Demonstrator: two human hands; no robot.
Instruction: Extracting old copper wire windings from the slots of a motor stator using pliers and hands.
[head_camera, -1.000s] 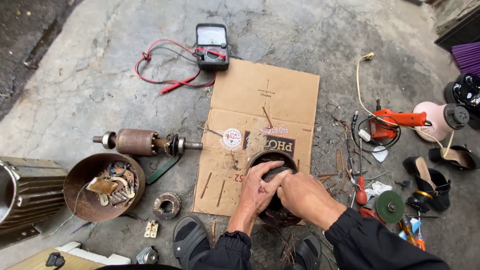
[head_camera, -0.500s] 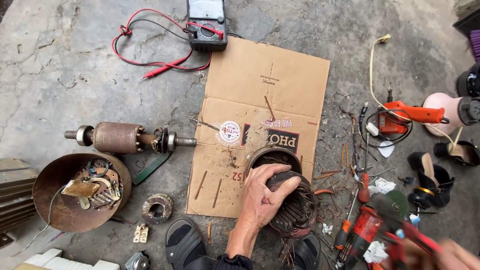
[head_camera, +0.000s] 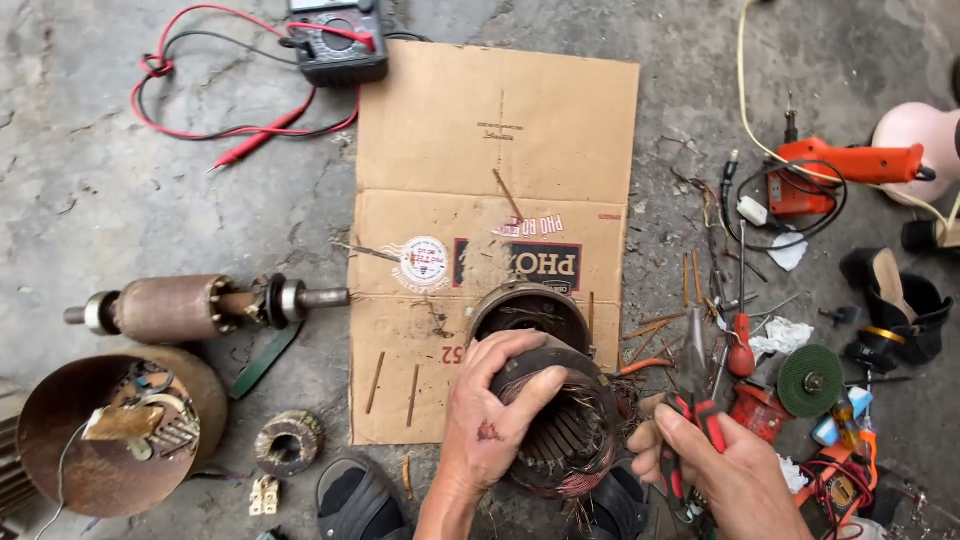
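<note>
A view from above is looking down on a person working on a rough concrete floor (head_camera: 120, 200), over a flattened sheet of brown cardboard (head_camera: 500, 140).

A second ago both hands were resting together on the rim of a motor stator. Half a second ago the right hand was reaching away to the tool pile at the right. Now it is coming back toward the stator with a tool, so the work looks to be shifting from bare-handed handling to tool work on the windings.

The left hand (head_camera: 495, 405) is gripping the motor stator (head_camera: 555, 420), its fingers (head_camera: 520, 395) curling over the upper rim and clamping on it. The right hand (head_camera: 715, 470) is closing its fingers around the red-and-black handles of a pair of pliers (head_camera: 690, 415), just beside the stator's right edge.

The stator is sitting at the near edge of the cardboard, in front of the person's dark sandals (head_camera: 355, 500). It is a round, dark metal shell, open toward the camera, with slotted ribs lining the inside and reddish copper wire bunching around its rim, some strands fraying outward. A second dark ring is lying just behind it.

To the left a rusty rotor on its shaft (head_camera: 190, 305) is lying beside a rusty round end cover (head_camera: 110, 430). A multimeter (head_camera: 335, 40) with red leads is sitting at the top. An orange tool (head_camera: 850, 165) and a green disc (head_camera: 810, 380) are lying among clutter at the right.
</note>
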